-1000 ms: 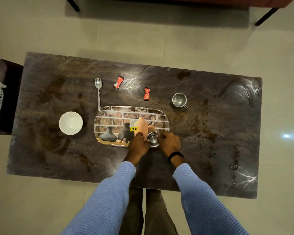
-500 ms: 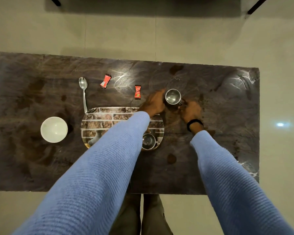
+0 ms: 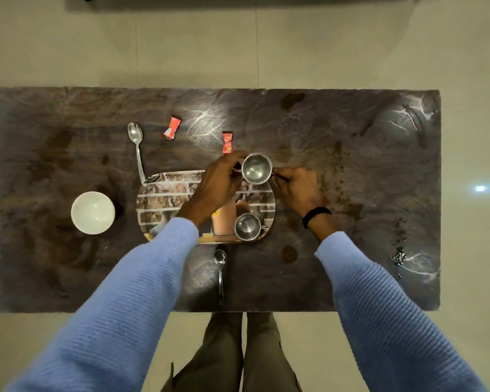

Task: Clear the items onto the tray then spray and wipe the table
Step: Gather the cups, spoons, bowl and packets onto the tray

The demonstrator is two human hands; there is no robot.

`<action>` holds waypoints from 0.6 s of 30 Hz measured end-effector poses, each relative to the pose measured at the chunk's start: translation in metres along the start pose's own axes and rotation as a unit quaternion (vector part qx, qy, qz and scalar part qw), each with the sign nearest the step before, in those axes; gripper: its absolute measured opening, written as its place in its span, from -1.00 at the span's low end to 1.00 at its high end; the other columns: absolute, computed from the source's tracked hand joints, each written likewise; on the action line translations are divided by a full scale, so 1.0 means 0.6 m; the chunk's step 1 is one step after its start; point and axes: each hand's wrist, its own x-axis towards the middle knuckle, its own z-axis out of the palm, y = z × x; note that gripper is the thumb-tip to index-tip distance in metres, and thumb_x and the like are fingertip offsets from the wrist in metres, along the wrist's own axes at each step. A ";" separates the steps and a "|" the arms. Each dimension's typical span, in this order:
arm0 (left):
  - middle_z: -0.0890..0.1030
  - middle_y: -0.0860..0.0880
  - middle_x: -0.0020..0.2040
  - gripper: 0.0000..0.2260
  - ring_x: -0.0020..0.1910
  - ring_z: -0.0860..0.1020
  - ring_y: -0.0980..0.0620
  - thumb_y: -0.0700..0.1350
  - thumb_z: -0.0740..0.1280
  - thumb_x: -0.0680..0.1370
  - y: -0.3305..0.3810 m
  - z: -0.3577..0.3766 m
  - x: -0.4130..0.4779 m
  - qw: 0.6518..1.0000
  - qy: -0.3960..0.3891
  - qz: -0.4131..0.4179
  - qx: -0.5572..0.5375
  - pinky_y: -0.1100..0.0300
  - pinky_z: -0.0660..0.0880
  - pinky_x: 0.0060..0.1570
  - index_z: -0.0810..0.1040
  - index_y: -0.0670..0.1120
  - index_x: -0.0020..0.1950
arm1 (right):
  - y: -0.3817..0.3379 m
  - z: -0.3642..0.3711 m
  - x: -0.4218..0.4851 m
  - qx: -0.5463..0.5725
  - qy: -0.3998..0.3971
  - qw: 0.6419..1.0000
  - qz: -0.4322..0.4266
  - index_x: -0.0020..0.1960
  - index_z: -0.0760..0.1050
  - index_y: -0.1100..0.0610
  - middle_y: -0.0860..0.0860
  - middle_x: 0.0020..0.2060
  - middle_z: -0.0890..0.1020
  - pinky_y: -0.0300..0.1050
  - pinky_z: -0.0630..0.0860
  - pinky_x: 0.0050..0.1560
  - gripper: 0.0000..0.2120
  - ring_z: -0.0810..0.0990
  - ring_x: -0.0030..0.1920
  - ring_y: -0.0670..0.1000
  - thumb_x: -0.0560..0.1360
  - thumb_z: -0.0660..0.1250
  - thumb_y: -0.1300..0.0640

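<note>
A steel cup (image 3: 256, 168) hangs over the far right corner of the brick-print tray (image 3: 164, 190). My left hand (image 3: 219, 182) grips its left side and my right hand (image 3: 297, 188) pinches its handle. Another steel cup (image 3: 247, 226) stands on the tray's near right corner. A white bowl (image 3: 92, 212) sits left of the tray. One spoon (image 3: 136, 148) lies at the tray's far left corner, a second spoon (image 3: 220, 275) near the front edge. Two red sachets (image 3: 172, 127) (image 3: 227, 142) lie beyond the tray.
The dark marbled table (image 3: 351, 137) carries brown stains (image 3: 289, 253) and dark crumbs (image 3: 398, 257) on its right half. Pale tiled floor surrounds it. My legs stand at the front edge.
Both hands left the first cup on the tray, reached to the far cup, and have carried it toward the tray's far right corner. The view has shifted, showing a near spoon.
</note>
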 end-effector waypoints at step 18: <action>0.62 0.04 0.02 -0.51 -0.07 0.59 0.11 -0.35 0.49 0.45 -0.067 0.047 -0.077 0.998 0.012 -0.066 0.011 0.65 0.34 -0.22 0.53 -0.07 0.34 | 0.015 0.080 -0.033 -0.023 -0.086 0.995 0.049 0.16 0.67 0.21 0.17 0.08 0.71 -0.21 0.48 0.12 -0.77 0.68 0.09 0.16 0.54 0.36 0.30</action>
